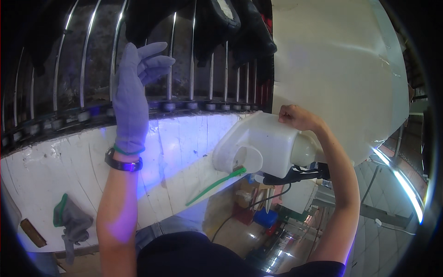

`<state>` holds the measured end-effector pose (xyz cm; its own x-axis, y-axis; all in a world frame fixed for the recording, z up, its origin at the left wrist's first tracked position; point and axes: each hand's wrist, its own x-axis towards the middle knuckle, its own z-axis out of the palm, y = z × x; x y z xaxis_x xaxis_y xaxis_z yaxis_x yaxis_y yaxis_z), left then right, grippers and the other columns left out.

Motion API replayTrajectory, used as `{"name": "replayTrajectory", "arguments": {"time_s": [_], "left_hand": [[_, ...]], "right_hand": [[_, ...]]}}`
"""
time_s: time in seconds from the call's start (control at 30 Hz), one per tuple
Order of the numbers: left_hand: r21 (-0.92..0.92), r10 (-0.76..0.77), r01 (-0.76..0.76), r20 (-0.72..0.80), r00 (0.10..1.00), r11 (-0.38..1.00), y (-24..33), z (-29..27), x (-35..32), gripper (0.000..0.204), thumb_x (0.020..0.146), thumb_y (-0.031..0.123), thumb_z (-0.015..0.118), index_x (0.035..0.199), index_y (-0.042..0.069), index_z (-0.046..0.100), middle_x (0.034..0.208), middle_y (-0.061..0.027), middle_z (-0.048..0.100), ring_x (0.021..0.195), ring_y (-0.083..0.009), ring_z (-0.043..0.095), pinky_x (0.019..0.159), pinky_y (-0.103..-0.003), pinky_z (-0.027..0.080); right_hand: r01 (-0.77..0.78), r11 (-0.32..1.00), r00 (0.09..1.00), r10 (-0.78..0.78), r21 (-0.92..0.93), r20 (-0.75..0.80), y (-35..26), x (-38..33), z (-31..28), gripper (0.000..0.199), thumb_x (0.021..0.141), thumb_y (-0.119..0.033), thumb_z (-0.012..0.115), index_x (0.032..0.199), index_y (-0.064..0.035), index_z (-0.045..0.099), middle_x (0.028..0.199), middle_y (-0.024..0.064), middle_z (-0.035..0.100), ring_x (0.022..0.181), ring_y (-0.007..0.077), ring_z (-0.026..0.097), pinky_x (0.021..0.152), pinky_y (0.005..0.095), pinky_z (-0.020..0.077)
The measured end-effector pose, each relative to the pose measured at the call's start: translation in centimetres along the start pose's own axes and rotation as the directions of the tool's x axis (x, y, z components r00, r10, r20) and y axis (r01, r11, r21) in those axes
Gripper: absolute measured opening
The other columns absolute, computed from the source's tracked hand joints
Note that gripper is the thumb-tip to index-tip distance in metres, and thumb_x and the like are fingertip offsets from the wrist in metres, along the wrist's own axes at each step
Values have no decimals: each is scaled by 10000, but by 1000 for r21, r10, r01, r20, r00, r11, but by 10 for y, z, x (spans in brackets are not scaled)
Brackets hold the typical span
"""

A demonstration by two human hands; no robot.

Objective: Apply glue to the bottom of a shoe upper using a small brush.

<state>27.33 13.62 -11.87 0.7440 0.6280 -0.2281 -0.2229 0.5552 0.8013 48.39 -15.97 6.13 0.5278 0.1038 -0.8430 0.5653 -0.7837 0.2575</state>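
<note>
My left hand (pixel 134 87) wears a pale purple glove with a green cuff and is raised flat, fingers apart, in front of a row of vertical metal rods (pixel 191 60); a black watch (pixel 122 164) sits on that wrist. My right hand (pixel 295 116) is bare and grips the top edge of a white plastic jug-like container (pixel 263 145) held up beside the rods. A green brush-like stick (pixel 217 184) pokes out below the container's round opening.
Dark gloves (pixel 221 23) hang on the rods above. A white curved panel (pixel 175 147) runs below the rods, with a grey-green glove (pixel 71 221) lying on it at lower left. A black cable (pixel 295 175) hangs under the container. A large white curved surface (pixel 341 69) fills the right.
</note>
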Motion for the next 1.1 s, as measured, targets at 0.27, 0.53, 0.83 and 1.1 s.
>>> {"name": "replayTrajectory", "arguments": {"time_s": [0.27, 0.53, 0.83, 1.1], "left_hand": [[-10, 4, -4, 11, 1000, 1000, -2, 3, 0, 631, 1015, 506, 298, 1146, -9, 639, 940, -116, 699, 902, -189, 651, 909, -325, 475], [-7, -5, 5, 4, 1000, 1000, 0, 3, -1, 639, 1015, 512, 295, 1135, -11, 642, 937, -122, 701, 896, -185, 649, 904, -321, 475], [5, -4, 4, 16, 1000, 1000, 2, 1, 0, 647, 1014, 519, 290, 1132, -8, 646, 943, -121, 701, 908, -192, 653, 910, -327, 474], [15, 4, -4, 7, 1000, 1000, 1, 0, -1, 645, 1018, 517, 281, 1129, 2, 651, 942, -117, 702, 903, -191, 654, 909, -331, 476]], "right_hand": [[134, 974, 987, -115, 180, -114, -18, -16, -12, 129, 960, -152, 530, 954, -27, 561, 843, 54, 639, 864, 181, 617, 741, 334, 493], [111, 795, 993, -61, 596, -104, -61, -24, -19, 145, 986, -169, 532, 997, -31, 487, 818, 57, 637, 841, 143, 636, 671, 291, 518], [53, 992, 996, -44, 117, -77, -37, -20, -9, 141, 853, -143, 704, 917, -22, 668, 817, 67, 658, 800, 168, 630, 726, 311, 500], [0, 996, 975, 21, 93, -222, -54, -21, 7, 57, 853, -28, 600, 863, 11, 640, 762, 92, 662, 758, 183, 660, 714, 335, 517]]}}
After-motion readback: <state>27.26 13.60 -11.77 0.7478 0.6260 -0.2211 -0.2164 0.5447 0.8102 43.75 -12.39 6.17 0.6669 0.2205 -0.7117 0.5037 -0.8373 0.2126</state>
